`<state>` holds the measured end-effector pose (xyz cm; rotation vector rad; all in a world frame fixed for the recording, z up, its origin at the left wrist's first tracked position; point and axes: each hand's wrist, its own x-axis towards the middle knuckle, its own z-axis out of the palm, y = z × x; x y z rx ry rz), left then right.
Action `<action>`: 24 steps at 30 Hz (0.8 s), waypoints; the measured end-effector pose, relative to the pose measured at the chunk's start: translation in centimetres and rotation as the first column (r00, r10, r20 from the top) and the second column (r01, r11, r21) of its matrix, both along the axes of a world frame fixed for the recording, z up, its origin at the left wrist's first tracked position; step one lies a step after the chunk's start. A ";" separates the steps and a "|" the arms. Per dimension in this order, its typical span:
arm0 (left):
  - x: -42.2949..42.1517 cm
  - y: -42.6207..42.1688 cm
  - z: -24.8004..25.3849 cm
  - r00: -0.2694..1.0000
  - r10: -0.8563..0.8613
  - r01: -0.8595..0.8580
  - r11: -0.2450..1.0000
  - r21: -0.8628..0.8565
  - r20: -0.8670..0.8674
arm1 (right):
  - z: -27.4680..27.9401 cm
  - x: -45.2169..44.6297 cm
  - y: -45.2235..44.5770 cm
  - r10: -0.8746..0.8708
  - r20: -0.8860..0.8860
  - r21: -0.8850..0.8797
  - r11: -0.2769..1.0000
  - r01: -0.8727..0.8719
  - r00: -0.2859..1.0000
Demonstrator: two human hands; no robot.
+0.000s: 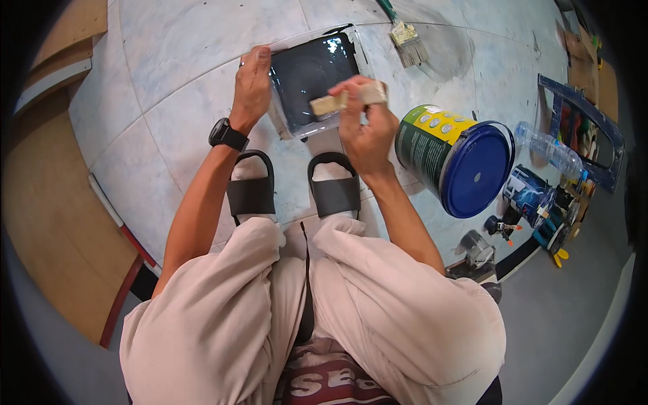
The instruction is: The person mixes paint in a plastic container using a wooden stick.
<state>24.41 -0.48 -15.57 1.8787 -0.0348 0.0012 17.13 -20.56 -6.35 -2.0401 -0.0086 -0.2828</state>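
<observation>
A shallow clear plastic container [289, 133] sits on the tiled floor in front of my feet, with glossy black paint [297, 74] inside. My left hand [252, 84], below a black wristwatch, holds the container's left edge, fingers curled over the rim. Over the right part of the paint, my right hand [368, 128] is closed round a pale wood-coloured stick-like tool [328, 105]. Its flat end points left above the black surface. Motion blurs the tool, and I cannot tell whether it touches the paint.
A green-handled paintbrush [409, 44] with crusted bristles lies beyond the container. Right of my hand, a paint bucket [432, 140] with a blue lid lies tilted. Further right are a plastic bottle [550, 150], a dark blue frame [586, 101] and assorted tools. Wooden boards [61, 223] stand at left.
</observation>
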 end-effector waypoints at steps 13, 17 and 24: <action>-0.1 -0.3 0.4 1.000 -0.009 0.009 1.000 -0.026 0.000 | 2.0 1.8 -2.9 0.028 0.193 -0.235 0.972 0.018 0.981; 0.0 -0.2 0.0 1.000 -0.013 0.012 0.999 -0.040 -0.018 | 1.4 0.7 0.3 0.118 0.143 -0.150 0.984 -0.096 0.983; 0.0 -0.1 0.2 0.999 -0.020 0.018 0.998 -0.059 -0.028 | -0.3 5.6 2.1 0.154 0.171 0.018 0.987 -0.159 0.973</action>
